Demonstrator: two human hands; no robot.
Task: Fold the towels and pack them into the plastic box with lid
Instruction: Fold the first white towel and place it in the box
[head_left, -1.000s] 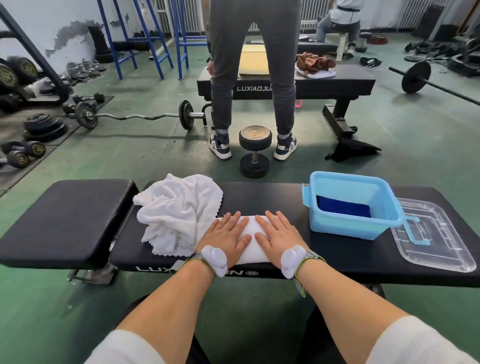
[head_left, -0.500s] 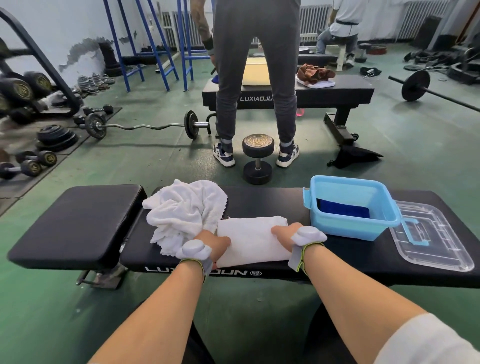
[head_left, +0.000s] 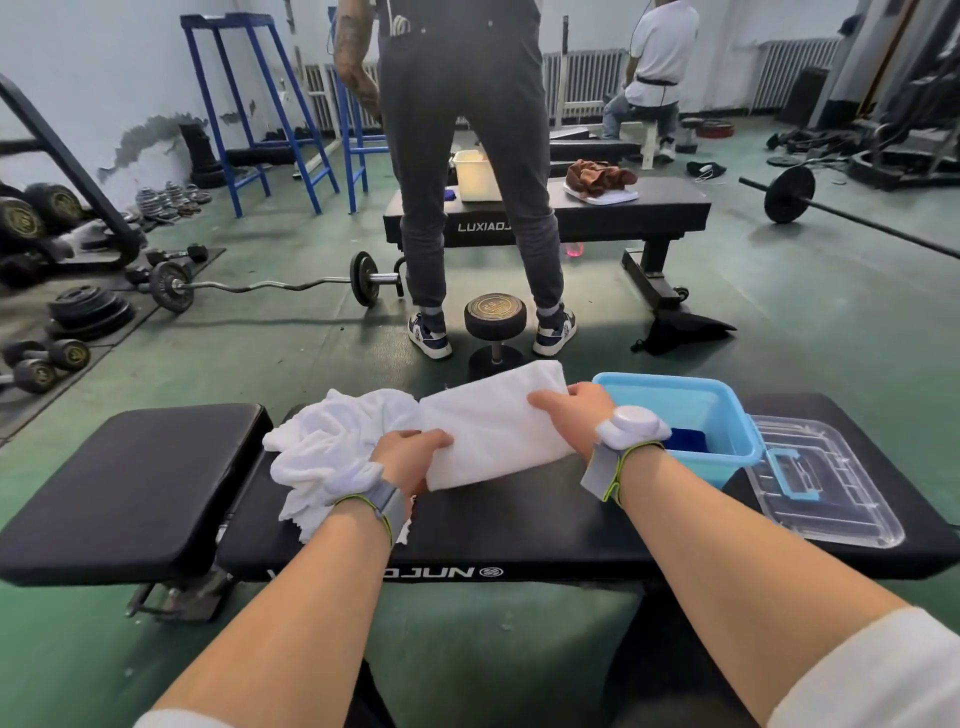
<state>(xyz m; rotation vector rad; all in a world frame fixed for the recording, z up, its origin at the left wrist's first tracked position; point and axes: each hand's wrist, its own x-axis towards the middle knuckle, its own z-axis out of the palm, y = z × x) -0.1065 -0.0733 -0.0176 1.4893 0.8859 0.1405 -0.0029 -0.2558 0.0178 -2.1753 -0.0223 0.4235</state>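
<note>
dumbbell (head_left: 495, 332), curl bar (head_left: 270, 285), standing person (head_left: 467, 156)

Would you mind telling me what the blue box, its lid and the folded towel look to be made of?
Box: opaque blue plastic, smooth moulded walls. Lid: clear rigid plastic, ribbed, glossy, with a blue handle. Folded towel: soft white cloth, probably terry, matte.

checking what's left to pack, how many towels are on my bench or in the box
3: a folded white towel held by both hands, a crumpled white towel left of it, a blue towel in the blue box. More may hide underneath.
</note>
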